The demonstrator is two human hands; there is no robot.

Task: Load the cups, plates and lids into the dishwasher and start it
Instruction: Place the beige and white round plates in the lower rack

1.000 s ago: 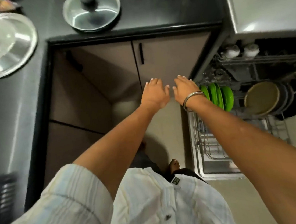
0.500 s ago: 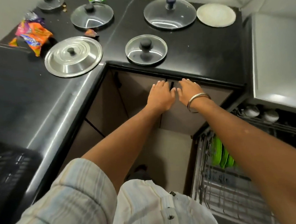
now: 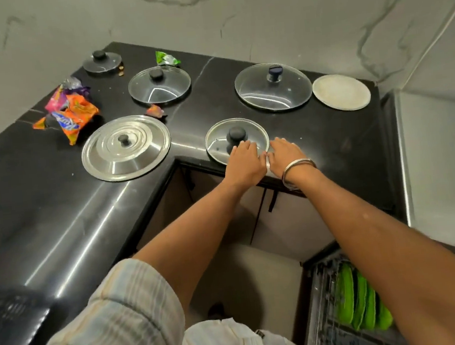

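I see the small round glass lid with a black knob (image 3: pixel 236 140) at the black table's (image 3: pixel 329 139) inner corner edge. My left hand (image 3: pixel 244 166) rests flat on its near rim; my right hand (image 3: pixel 286 155), fingers straight, touches its right rim.

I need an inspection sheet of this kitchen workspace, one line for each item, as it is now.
Surface: black countertop, L-shaped, glossy.
Job's things: steel lid; small glass lid at the front edge; three more glass lids behind; pale plate; green plates standing in the dishwasher rack.
Clutter: snack wrappers, green wrapper.
Grippers: left hand on the small glass lid's near rim; right hand beside it, fingers flat.
Cables: nothing seen.
Surroundings: marble wall, cabinet doors below.
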